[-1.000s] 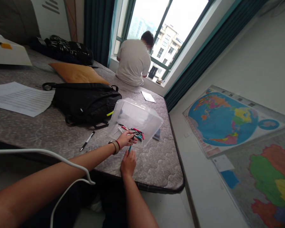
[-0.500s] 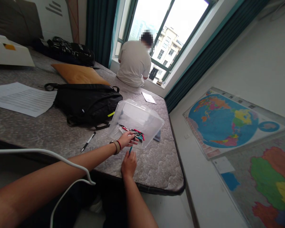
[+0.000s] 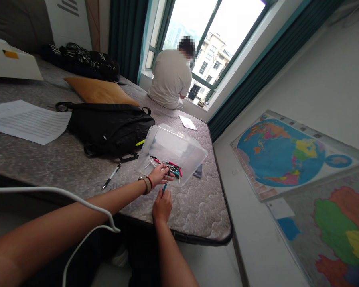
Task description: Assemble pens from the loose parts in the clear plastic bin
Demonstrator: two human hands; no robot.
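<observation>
The right hand (image 3: 162,204) grips a blue pen (image 3: 164,187); what the left hand (image 3: 159,175) holds at the bin (image 3: 179,144), I cannot tell. Two-handed pen handling seems underway, calling for steadiness.

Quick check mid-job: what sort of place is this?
Most likely a bedroom or dorm room. A quilted mattress fills much of the view, dark teal curtains hang by a window, and a colourful world map is on the wall.

Black backpack (image 3: 112,124), brown envelope (image 3: 100,91)
</observation>
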